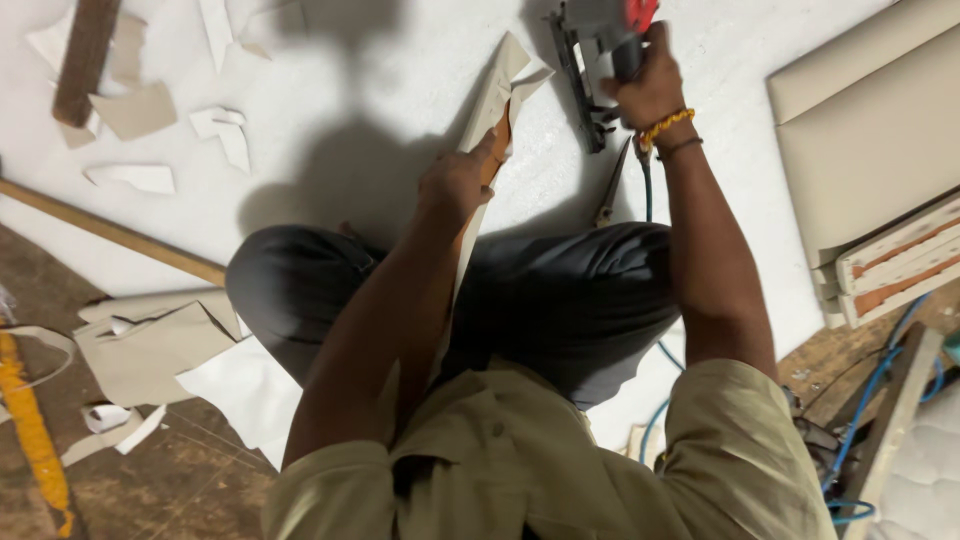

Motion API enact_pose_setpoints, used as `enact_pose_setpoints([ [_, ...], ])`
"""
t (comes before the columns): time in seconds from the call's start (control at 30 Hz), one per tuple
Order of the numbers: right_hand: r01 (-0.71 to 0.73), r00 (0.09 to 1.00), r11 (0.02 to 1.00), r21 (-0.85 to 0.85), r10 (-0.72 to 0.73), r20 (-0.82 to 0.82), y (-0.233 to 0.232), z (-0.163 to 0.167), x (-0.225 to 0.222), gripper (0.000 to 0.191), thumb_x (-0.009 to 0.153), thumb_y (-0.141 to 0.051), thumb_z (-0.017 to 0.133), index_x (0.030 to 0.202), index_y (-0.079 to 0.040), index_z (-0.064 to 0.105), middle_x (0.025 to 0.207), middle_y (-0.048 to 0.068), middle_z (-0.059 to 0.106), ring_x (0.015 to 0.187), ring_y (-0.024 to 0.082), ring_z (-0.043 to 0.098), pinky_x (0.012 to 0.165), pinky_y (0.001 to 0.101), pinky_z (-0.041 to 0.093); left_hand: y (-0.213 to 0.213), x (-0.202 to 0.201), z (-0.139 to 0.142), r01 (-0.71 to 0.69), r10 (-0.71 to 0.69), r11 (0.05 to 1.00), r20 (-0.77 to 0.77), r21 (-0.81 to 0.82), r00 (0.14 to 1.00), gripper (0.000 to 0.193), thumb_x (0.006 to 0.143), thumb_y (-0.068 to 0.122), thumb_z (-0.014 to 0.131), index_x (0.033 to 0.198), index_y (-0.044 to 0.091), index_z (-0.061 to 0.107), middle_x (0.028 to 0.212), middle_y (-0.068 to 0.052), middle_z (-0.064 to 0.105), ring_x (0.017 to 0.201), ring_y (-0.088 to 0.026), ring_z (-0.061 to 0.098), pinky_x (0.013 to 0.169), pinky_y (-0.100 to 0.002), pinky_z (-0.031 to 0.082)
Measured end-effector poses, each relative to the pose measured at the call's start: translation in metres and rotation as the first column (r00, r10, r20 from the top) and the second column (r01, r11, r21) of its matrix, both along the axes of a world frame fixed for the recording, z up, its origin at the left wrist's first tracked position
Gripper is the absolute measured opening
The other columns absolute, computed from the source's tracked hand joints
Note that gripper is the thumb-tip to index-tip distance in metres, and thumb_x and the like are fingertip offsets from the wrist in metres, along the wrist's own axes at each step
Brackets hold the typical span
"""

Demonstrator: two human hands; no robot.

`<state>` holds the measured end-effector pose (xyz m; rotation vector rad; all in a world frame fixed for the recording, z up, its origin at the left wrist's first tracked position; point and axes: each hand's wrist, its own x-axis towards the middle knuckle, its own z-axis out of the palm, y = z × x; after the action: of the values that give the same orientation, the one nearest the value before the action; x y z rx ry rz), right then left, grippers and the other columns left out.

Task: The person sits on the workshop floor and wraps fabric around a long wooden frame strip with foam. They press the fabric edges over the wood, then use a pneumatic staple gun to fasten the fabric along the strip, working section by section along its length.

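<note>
My left hand [458, 180] gripped a long narrow wood strip [492, 100] wrapped in cream fabric, w/ orange-brown wood showing just above my fingers. Strip ran from my lap up to top centre of frame, loose fabric flaps at its far end. Right hand [648, 85], closed round grip of a black-and-red staple gun [590, 50], sat just right of strip, top of frame.

- My left hand [455, 185] grips a narrow covered strip [495, 95] standing up between my knees.
- My right hand [648, 88] holds a staple gun [590, 60] just right of the strip's top.
- Stacked padded panels [870, 140] lie at my far right.
- Offcut scraps [140, 110] lie on the floor sheet [380, 60] to my left.
</note>
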<state>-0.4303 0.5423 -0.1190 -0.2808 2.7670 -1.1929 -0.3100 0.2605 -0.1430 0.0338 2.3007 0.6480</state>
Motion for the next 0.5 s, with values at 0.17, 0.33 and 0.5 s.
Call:
enact_pose_setpoints([
  [0.17, -0.091, 0.877, 0.964, -0.249, 0.195, 0.438, -0.008, 0.006, 0.039, 0.04, 0.09, -0.007, 0.083, 0.124, 0.002, 0.062, 0.092, 0.011, 0.073, 0.078, 0.017, 0.071, 0.07, 0.0317, 0.06, -0.004, 0.007, -0.007, 0.011, -0.009, 0.999, -0.059, 0.037, 0.998, 0.097, 0.086, 0.032, 0.081, 0.162, 0.031, 0.02, 0.132, -0.014, 0.063, 0.124, -0.035, 0.059, 0.101, -0.051, 0.049],
  [0.33, 0.019, 0.769, 0.952, -0.305, 0.181, 0.613, -0.018, -0.012, 0.059, 0.025, 0.087, -0.002, 0.077, 0.107, 0.008, 0.067, 0.081, 0.006, 0.073, 0.064, 0.012, 0.068, 0.058, 0.029, 0.055, -0.004, 0.01, -0.007, 0.003, -0.003, 1.0, -0.017, -0.012, 1.0, 0.095, 0.087, 0.033, 0.079, 0.162, 0.032, 0.021, 0.13, -0.012, 0.065, 0.123, -0.035, 0.061, 0.096, -0.053, 0.052],
  [0.5, -0.073, 0.781, 0.971, -0.226, 0.197, 0.592, -0.019, -0.019, 0.067, 0.024, 0.085, -0.003, 0.076, 0.106, 0.005, 0.069, 0.077, 0.006, 0.07, 0.06, 0.011, 0.064, 0.057, 0.027, 0.054, -0.003, 0.008, -0.006, 0.023, -0.024, 0.999, -0.055, -0.022, 0.998, 0.091, 0.087, 0.036, 0.08, 0.161, 0.029, 0.028, 0.129, -0.012, 0.066, 0.123, -0.035, 0.061, 0.096, -0.051, 0.054],
])
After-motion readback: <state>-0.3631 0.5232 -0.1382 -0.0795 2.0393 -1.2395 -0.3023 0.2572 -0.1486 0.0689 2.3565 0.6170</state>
